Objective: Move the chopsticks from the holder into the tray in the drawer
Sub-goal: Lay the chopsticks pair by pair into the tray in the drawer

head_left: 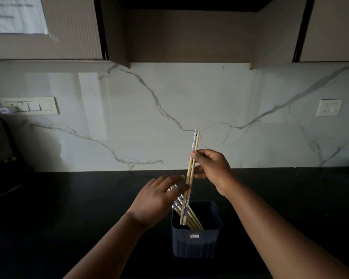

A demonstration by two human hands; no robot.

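A dark, ribbed, square holder (196, 241) stands on the black counter near the front edge. Several wooden chopsticks with blue-and-white patterned tops (191, 217) lean to the left inside it. My right hand (212, 168) pinches a pair of chopsticks (192, 172) near their upper third; the pair is almost upright, with its lower tips just inside the holder's mouth. My left hand (157, 198) lies over the tops of the leaning chopsticks, fingers spread and touching them. No drawer or tray is in view.
The black counter (79, 208) runs to a white marble backsplash (169, 109). A switch panel with a plugged-in charger (28, 106) is at the left, a socket (328, 107) at the right. A dark appliance (0, 146) stands at the far left. Cabinets hang above.
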